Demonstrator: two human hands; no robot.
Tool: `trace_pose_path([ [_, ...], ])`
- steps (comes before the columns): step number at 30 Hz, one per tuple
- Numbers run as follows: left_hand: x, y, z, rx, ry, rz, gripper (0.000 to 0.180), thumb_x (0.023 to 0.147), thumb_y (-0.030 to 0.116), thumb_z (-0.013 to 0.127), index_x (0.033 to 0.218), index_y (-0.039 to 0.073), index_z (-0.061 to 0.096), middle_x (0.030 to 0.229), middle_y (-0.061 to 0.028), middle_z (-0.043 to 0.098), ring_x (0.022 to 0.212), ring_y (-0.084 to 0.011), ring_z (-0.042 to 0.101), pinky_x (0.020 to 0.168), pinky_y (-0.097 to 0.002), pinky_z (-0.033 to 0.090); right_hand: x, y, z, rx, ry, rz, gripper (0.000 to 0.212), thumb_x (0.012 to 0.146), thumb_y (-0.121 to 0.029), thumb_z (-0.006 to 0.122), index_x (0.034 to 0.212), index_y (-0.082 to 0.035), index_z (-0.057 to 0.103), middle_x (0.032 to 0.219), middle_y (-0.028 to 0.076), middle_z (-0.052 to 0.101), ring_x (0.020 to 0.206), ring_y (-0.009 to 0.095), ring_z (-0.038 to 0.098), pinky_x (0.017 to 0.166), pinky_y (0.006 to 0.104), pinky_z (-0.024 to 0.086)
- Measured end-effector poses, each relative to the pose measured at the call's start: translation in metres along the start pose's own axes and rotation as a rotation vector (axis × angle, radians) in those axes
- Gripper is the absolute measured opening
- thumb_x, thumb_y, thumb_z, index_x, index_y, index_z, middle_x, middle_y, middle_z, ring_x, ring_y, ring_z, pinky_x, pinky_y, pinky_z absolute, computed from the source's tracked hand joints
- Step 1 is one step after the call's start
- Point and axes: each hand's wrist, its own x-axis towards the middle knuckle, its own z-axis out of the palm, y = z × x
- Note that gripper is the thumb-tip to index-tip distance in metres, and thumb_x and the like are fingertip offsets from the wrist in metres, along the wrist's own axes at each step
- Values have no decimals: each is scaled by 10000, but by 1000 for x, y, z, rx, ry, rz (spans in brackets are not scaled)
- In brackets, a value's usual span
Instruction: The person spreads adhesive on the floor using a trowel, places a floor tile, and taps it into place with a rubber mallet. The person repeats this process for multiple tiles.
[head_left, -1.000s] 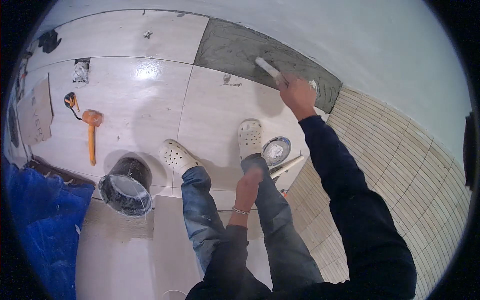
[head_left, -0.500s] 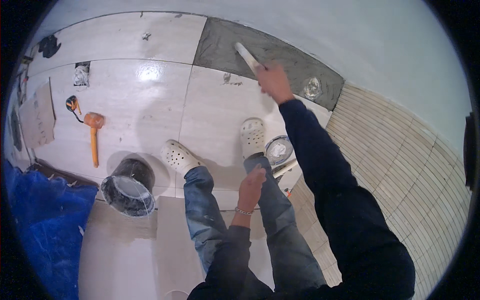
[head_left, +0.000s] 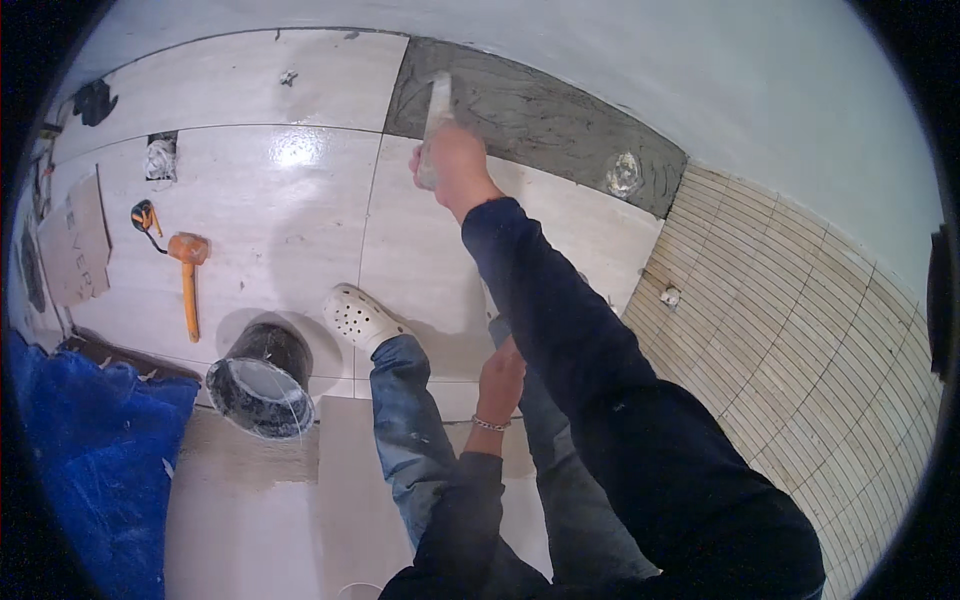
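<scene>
My right hand (head_left: 458, 165) is closed around a trowel, whose pale narrow blade (head_left: 439, 95) lies over the left part of a grey mortar strip (head_left: 550, 115) along the wall. Ridges and smears mark the wet mortar. A crumpled clear plastic plug (head_left: 624, 174) sits in the strip's right end. My left hand (head_left: 499, 385), with a chain bracelet at the wrist, rests by my right knee; its fingers are mostly hidden behind my right sleeve. Large pale floor tiles (head_left: 280, 220) border the mortar on its left and near sides.
An orange rubber mallet (head_left: 190, 285) and a tape measure (head_left: 146, 216) lie at left. Near them stands a black bucket (head_left: 262, 375) with pale residue. A blue tarp (head_left: 85, 470) fills the lower left. Narrow beige strip tiles (head_left: 790, 300) cover the right side. My pale clog (head_left: 362, 318) stands on the tiles.
My right hand and the trowel have moved left across the mortar, and the blade has turned more upright in view. The right forearm now covers the container by my right foot.
</scene>
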Motion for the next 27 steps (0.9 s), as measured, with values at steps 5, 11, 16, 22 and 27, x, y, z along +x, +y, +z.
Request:
trace_pose_path([
  [5,4,-2,5,-120,-59,13,350,984,273,632,1259,57,644,1026,-12,691,814,-73,593,670,-222,471,22,-32,-93,-1375,111,-659,297,990,-348,526,1060,-85,643,810,98,652,706,212,679,560,363,539],
  [11,-1,14,-3,-257,-18,-78,419,953,216,667,1311,9,603,1121,-16,675,874,-76,614,685,-192,461,-13,-141,-189,-1549,302,-498,409,951,-457,567,1107,-106,707,838,126,710,770,299,684,717,413,536],
  [16,-1,14,-3,-356,-25,-98,500,934,138,678,1388,-13,532,1154,-13,668,889,-92,620,681,-177,453,-37,-180,-284,-1801,320,-380,439,921,-469,598,983,-47,702,896,219,698,838,342,694,739,402,544],
  [22,-2,20,3,-226,-50,-96,584,966,387,664,1391,8,533,1147,-65,680,914,-123,646,730,-244,492,-23,-91,-300,-517,239,-149,202,1011,-239,465,1096,-100,585,836,63,610,647,184,584,554,369,484],
  [27,-3,28,12,-81,-57,-142,577,967,375,663,1392,6,532,1149,-67,685,913,-136,654,734,-249,493,-12,-37,-205,-43,260,-78,287,1036,-367,438,1144,-122,541,825,99,592,610,219,588,491,358,487],
])
